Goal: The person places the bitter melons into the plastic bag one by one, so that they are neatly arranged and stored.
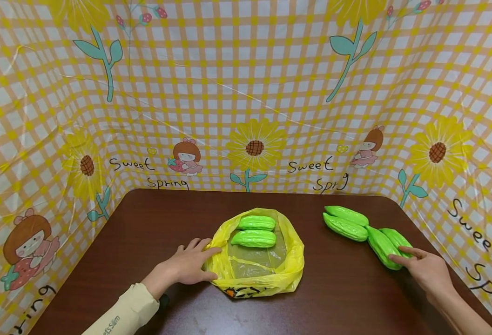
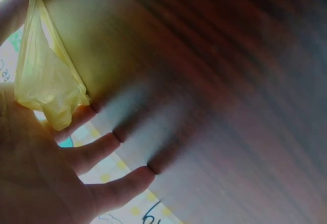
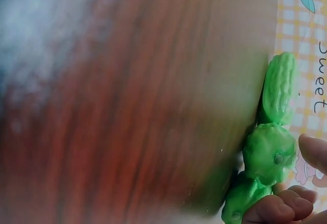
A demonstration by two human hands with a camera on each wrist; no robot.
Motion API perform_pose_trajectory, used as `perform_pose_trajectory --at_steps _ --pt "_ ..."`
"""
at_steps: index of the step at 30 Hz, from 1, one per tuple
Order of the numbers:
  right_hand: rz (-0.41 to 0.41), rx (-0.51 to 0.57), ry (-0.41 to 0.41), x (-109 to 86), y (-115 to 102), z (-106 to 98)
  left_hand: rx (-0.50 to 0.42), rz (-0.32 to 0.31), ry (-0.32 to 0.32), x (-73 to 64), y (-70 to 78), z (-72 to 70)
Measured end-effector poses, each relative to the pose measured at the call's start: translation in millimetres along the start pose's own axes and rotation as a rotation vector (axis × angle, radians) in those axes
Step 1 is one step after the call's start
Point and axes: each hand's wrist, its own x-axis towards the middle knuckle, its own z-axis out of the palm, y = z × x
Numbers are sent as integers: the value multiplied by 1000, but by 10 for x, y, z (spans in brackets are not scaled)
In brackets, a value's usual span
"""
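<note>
Bag (image 1: 294, 258) touched at three o'clock of spread left hand (image 1: 188, 265); gourds (image 1: 382, 249) noted at ten o'clock of right hand (image 1: 429, 273), pinching cannot be told.

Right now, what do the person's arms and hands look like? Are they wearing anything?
The left arm wears a pale cream sleeve with small dark lettering and a gathered cuff. The right forearm shows no sleeve. The left hand and right hand have no gloves, and I see no rings on the fingers.

Perhaps a makeshift booth, with flower-printed checked sheeting (image 1: 212, 100) around three sides of a brown table (image 1: 158, 221)
</note>
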Motion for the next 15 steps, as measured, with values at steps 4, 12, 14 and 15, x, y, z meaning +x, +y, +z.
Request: perform_pose_trajectory --at_steps 4,12,14,15 --pt "-9 -14 -4 12 16 9 -1 -1 0 -5 2 1" --pt "-12 -62 -81 35 14 -13 -3 4 -4 14 -21 9" --pt "-12 -69 -94 32 9 -14 -1 5 -5 19 -27 13" --pt "-12 -73 -97 31 6 -15 0 5 -4 20 -26 14"
